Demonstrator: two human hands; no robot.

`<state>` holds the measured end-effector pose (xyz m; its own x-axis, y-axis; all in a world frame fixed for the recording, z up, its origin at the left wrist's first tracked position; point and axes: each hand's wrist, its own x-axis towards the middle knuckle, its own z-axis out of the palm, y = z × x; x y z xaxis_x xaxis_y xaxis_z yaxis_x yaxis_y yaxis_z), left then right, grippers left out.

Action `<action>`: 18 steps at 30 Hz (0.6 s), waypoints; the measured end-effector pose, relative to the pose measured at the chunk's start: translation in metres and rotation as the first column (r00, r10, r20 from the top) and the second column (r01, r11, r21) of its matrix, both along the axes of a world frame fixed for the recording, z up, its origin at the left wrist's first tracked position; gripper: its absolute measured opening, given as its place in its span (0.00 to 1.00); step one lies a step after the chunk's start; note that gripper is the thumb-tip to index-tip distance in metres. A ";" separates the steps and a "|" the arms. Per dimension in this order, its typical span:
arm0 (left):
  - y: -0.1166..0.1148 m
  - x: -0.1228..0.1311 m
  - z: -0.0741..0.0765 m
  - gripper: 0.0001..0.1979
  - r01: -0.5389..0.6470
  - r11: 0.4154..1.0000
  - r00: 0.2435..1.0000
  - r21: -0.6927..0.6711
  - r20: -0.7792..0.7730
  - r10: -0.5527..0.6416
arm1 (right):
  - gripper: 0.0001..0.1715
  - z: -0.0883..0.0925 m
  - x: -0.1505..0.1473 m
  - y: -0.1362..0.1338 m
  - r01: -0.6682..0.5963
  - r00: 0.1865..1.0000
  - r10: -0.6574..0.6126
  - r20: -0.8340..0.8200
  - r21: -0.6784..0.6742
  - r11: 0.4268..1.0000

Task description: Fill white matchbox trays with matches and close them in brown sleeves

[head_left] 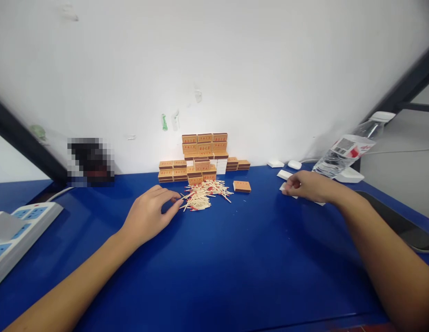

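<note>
My left hand [150, 210] rests by the left side of a loose heap of red-tipped matchsticks [200, 200], thumb and fingertips closed in a pinch at the ends of a few sticks. Over on the right, my right hand [304, 184] pinches a small white matchbox tray [283, 186] at the table surface; the fingers partly cover it. Another white tray [285, 174] lies just behind that hand. A single orange matchbox [242, 186] lies flat to the right of the heap. Behind the sticks stand stacked orange matchboxes [204, 147] against the wall.
A plastic bottle [352, 143] leans at the right, with white objects [275, 163] near its base and a dark phone-like slab [397, 221] in front. A white power strip [31, 221] lies at the left on the blue table [214, 267]. A blurred dark object [91, 161] stands behind it.
</note>
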<state>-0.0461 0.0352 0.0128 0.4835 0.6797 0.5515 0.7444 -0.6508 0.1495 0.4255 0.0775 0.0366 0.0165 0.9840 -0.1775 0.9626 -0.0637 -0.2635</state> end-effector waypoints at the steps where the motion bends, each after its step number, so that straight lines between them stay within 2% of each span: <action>1: 0.000 0.000 0.000 0.11 0.004 1.000 1.000 -0.012 0.008 -0.004 | 0.12 0.002 -0.008 -0.004 -0.028 0.999 0.028 -0.017 0.006 1.000; 4: -0.004 0.003 0.002 0.10 0.040 0.998 0.998 -0.055 0.044 -0.038 | 0.11 0.012 -0.054 -0.025 -0.166 0.977 0.177 -0.120 0.096 0.981; 6: -0.010 0.008 0.004 0.10 0.098 0.992 0.994 -0.083 0.065 -0.093 | 0.10 0.015 -0.099 -0.046 -0.325 0.907 0.362 -0.214 0.189 0.927; 8: -0.018 0.014 0.006 0.12 0.166 0.977 0.985 -0.131 0.061 -0.160 | 0.07 0.014 -0.144 -0.068 -0.489 0.819 0.522 -0.238 0.188 0.852; 11: -0.029 0.024 0.008 0.20 0.222 0.953 0.975 -0.208 0.034 -0.220 | 0.05 0.011 -0.189 -0.086 -0.597 0.761 0.629 -0.159 0.207 0.775; 13: -0.033 0.029 0.007 0.24 0.233 0.943 0.971 -0.239 0.011 -0.237 | 0.03 0.013 -0.197 -0.081 -0.624 0.731 0.659 -0.175 0.217 0.750; 15: -0.034 0.031 0.004 0.27 0.226 0.941 0.972 -0.253 -0.008 -0.236 | 0.07 0.019 -0.190 -0.064 -0.588 0.745 0.636 -0.202 0.253 0.769; 18: -0.034 0.034 -0.002 0.27 0.191 0.952 0.979 -0.239 -0.020 -0.201 | 0.09 0.023 -0.167 -0.030 -0.421 0.854 0.492 -0.172 0.330 0.845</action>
<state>-0.0125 0.0016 0.0105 0.6400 0.6770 0.3634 0.6149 -0.7349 0.2860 0.2583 0.0472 0.0600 -0.4543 0.8768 0.1575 0.7673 0.4750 -0.4307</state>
